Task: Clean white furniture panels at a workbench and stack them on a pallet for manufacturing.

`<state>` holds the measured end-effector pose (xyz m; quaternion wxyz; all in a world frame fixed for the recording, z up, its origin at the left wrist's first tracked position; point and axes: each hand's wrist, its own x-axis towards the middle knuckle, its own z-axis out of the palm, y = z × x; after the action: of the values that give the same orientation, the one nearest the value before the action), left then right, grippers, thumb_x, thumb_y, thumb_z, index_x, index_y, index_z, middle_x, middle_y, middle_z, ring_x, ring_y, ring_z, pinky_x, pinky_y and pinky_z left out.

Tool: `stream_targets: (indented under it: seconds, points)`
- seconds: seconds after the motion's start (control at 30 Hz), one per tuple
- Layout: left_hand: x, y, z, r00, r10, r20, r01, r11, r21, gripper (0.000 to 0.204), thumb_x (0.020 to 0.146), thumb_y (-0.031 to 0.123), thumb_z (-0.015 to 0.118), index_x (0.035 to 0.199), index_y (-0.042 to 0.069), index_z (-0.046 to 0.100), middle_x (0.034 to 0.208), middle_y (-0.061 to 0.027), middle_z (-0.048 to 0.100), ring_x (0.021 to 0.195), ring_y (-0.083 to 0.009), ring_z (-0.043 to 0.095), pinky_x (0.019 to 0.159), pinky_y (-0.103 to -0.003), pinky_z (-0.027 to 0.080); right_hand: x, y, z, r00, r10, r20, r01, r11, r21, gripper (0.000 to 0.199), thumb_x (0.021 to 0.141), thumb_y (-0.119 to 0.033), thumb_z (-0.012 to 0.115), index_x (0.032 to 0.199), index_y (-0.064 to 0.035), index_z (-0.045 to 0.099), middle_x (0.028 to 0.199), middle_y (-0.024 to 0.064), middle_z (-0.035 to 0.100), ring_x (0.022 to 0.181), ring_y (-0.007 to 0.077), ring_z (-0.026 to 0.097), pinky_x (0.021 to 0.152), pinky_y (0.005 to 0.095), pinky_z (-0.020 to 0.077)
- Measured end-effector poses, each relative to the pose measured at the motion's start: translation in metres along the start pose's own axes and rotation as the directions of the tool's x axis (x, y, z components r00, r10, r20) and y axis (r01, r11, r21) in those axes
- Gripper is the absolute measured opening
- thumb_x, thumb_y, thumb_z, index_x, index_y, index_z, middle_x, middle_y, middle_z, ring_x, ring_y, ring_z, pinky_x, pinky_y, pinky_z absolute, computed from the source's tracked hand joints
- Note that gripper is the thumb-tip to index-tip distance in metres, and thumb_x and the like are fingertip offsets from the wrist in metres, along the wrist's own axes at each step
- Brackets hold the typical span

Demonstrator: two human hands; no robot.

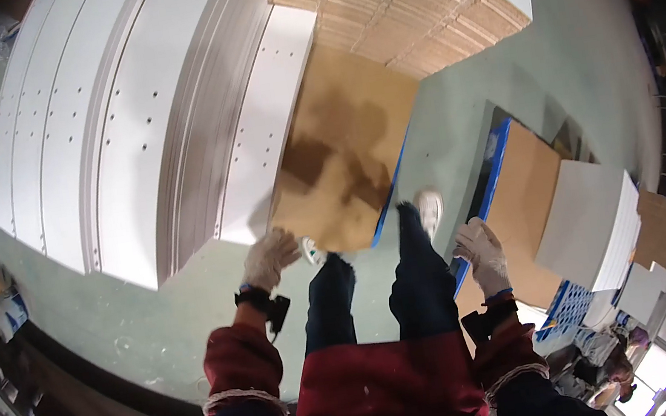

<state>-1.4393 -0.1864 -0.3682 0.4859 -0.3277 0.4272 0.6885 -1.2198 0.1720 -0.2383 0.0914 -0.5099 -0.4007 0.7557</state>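
Observation:
My left hand (269, 259), in a pale work glove, hangs by the near end of a white panel (263, 132) with small drilled holes. Its fingers are loosely spread and I see nothing in them. Whether it touches the panel's corner I cannot tell. To the right of my legs is my right hand (482, 253), gloved too, its fingers loosely bent with nothing visible in them. It is above the edge of a brown board (521, 197) on a blue base. Between the hands and the far stacks lies a flat brown board (348, 132) on a blue-edged base.
Tall stacks of white drilled panels (137, 134) stand at the left. A stack of brown-edged boards (371, 4) rises at the far side. Grey-white panels (588, 213) and a blue plastic crate (567, 306) are at the right. Green floor (494, 72) runs between the stacks.

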Motion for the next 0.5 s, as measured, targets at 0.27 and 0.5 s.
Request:
stream_targets:
  seconds: [0.27, 0.5]
  points:
    - [-0.086, -0.120, -0.209, 0.972, -0.235, 0.008, 0.233, 0.961, -0.152, 0.013, 0.080, 0.022, 0.057, 0.092, 0.024, 0.053, 0.081, 0.0019, 0.047, 0.091, -0.0131, 0.050, 0.104, -0.041, 0.026, -0.072, 0.099, 0.000, 0.967, 0.212, -0.144, -0.238, 0.951, -0.198, 0.032, 0.090, -0.024, 0.061, 0.118, -0.0094, 0.055, 0.101, 0.0035, 0.060, 0.086, 0.0139, 0.060, 0.065, 0.0268, 0.0525]
    - [-0.014, -0.063, -0.094, 0.993, 0.042, -0.115, -0.061, 0.984, -0.166, 0.041, 0.094, 0.041, 0.052, 0.104, 0.002, 0.045, 0.105, -0.0114, 0.049, 0.107, -0.0310, 0.049, 0.097, -0.054, 0.041, -0.135, 0.205, -0.017, 0.913, 0.401, -0.080, -0.408, 0.879, -0.246, 0.041, 0.091, -0.029, 0.058, 0.124, -0.0060, 0.052, 0.106, 0.0056, 0.059, 0.090, 0.0134, 0.058, 0.072, 0.0283, 0.0500]
